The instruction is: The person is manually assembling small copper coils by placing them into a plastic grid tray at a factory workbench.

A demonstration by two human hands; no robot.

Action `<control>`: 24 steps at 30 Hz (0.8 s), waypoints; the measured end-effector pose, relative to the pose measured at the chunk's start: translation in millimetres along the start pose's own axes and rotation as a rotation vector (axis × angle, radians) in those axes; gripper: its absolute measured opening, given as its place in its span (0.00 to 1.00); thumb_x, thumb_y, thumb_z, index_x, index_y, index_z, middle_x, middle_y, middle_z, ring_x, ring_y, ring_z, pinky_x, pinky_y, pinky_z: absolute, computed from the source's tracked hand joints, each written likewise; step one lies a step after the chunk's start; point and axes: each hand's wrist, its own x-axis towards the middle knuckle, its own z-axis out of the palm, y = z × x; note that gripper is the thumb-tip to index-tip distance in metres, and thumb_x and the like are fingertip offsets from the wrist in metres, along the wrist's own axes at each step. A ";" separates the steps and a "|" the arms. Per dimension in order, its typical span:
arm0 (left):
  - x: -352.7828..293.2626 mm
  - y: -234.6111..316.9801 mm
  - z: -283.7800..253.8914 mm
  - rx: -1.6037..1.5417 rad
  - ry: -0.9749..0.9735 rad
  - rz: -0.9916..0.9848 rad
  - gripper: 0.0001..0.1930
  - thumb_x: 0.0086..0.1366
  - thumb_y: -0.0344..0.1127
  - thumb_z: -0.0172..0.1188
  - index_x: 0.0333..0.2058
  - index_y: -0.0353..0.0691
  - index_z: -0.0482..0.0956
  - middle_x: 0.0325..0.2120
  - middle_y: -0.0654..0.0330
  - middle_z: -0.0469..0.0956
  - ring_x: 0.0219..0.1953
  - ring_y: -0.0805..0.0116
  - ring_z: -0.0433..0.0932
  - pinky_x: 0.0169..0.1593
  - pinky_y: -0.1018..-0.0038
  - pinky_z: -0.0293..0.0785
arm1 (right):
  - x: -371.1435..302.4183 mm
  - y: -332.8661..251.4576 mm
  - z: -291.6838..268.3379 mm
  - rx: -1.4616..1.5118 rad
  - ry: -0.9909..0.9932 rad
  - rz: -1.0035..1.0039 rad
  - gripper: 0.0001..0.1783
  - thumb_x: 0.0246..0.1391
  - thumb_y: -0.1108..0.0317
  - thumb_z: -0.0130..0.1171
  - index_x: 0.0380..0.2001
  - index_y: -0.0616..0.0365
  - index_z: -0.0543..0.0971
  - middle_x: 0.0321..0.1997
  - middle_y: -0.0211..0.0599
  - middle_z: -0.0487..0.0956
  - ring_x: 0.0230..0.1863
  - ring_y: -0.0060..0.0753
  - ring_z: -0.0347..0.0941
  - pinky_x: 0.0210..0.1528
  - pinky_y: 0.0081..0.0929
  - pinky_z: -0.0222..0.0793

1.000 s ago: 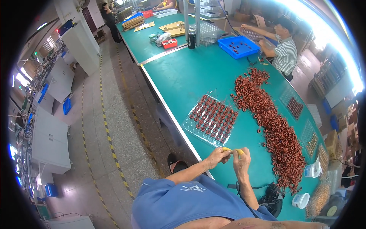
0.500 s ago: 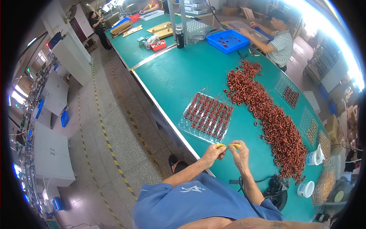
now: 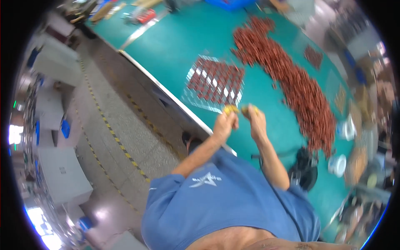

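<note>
1. Yellow tips (image 3: 230, 109) on left grip (image 3: 224, 124) and right grip (image 3: 257, 121); can't tell if closed.
2. They just parted; each seems to work alone.
3. Red bits (image 3: 220, 74) in a tray (image 3: 197, 103) sit just beyond.

The green table (image 3: 183, 37) spreads under and beyond the left hand (image 3: 225, 125) and right hand (image 3: 258, 125), its white edge (image 3: 166, 88) slanting past the left one. Left of that hand lies grey floor (image 3: 129, 133), crossed by yellow-black lines (image 3: 104, 121). Farther left stand pale cabinets (image 3: 66, 175), a blue bin (image 3: 65, 129) near them. At the far left, a bright patch (image 3: 16, 134) glares, too blurred to call window or lamp; below, a shine (image 3: 101, 214) marks the floor.
</note>
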 end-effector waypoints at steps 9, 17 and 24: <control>-8.5 39.0 1.8 -0.091 -0.085 0.067 0.13 0.68 0.28 0.49 0.50 0.32 0.65 0.31 0.60 0.73 0.28 0.75 0.74 0.33 0.79 0.72 | -13.4 -5.5 1.2 -0.293 -0.108 -0.111 0.20 0.60 0.55 0.56 0.40 0.63 0.80 0.27 0.32 0.80 0.28 0.21 0.75 0.33 0.21 0.72; -10.1 34.6 5.6 0.332 -0.058 0.202 0.11 0.67 0.28 0.50 0.47 0.31 0.71 0.22 0.64 0.73 0.23 0.79 0.71 0.29 0.81 0.70 | -19.7 -36.7 11.4 -0.540 -0.018 -0.255 0.19 0.60 0.58 0.54 0.26 0.64 0.81 0.17 0.33 0.77 0.18 0.22 0.72 0.22 0.26 0.68; -9.5 50.6 4.5 0.240 -0.115 0.109 0.08 0.66 0.29 0.50 0.41 0.33 0.71 0.24 0.63 0.71 0.24 0.77 0.71 0.30 0.80 0.69 | 1.1 -28.8 10.0 -0.241 -0.057 -0.012 0.18 0.58 0.57 0.55 0.26 0.63 0.80 0.18 0.28 0.74 0.20 0.20 0.67 0.24 0.21 0.64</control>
